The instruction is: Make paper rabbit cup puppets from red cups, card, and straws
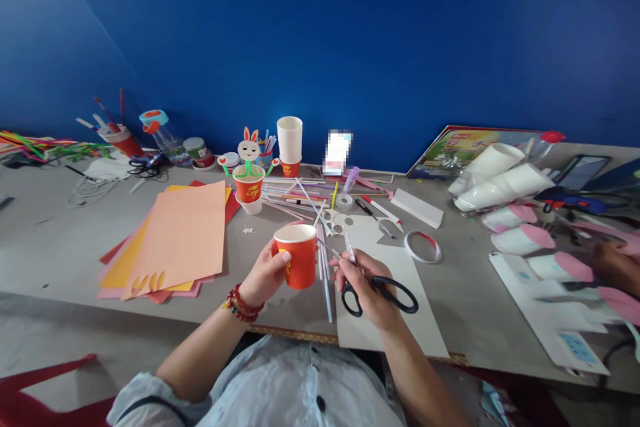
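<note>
My left hand (265,272) is wrapped round a red paper cup (299,260) with a white rim, held upright above the table with its mouth facing up. In my right hand (371,292) is a pair of scissors (381,281) with black handles. Their blades are spread and point up and left; one tip is close to the cup's right side, and I cannot tell whether it touches. A finished cup figure (249,188) with a bunny head and green arms stands behind. Below the scissors lies white card (397,307) with round holes cut at its far end.
Coloured paper sheets (185,233) lie at left. Loose straws (295,195), a tape roll (423,247) and a white strip (417,207) lie beyond my hands. Stacked cups (290,143) stand by the blue wall. At right are pink-and-white cups (523,239) and another person's hand (617,263).
</note>
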### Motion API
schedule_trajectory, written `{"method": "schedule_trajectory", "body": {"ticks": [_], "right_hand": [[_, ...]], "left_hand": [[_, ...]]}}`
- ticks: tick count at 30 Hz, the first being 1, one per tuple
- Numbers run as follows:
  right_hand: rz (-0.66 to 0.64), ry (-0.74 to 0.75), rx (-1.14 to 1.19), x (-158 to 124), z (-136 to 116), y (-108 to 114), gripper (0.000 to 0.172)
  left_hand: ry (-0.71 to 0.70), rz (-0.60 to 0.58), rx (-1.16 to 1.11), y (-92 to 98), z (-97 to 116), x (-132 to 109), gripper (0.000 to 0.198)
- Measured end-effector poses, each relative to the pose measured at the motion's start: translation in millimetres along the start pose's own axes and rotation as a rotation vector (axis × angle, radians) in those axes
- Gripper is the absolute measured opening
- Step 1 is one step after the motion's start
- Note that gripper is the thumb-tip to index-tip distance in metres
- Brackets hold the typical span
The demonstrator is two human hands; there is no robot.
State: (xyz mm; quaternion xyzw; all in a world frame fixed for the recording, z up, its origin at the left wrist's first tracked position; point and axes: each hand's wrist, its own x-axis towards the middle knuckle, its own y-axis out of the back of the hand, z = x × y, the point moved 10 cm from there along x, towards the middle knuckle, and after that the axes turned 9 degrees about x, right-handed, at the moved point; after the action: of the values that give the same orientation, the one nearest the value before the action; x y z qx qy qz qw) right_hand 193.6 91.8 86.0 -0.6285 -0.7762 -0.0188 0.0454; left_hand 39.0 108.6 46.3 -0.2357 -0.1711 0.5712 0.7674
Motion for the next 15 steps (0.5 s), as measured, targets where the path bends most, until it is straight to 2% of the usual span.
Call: {"method": "schedule_trajectory", "body": {"ticks": [7,11,15], "right_hand": [[0.025,0.047,-0.070,-2,2,4,0.031],[0.060,0.132,-0.089,-4,-6,8,0.027],[0.096,0.125,-0.023,-7,-2,11,0.029]], "left_hand": [[-0.125,0.158,0.196,18.7,9,1,0.055],[-0.247,0.177,0.437,14.3,26,-2,0.065],[-0.377,0.280,0.689,8.6,48,-12,0.077]]}}
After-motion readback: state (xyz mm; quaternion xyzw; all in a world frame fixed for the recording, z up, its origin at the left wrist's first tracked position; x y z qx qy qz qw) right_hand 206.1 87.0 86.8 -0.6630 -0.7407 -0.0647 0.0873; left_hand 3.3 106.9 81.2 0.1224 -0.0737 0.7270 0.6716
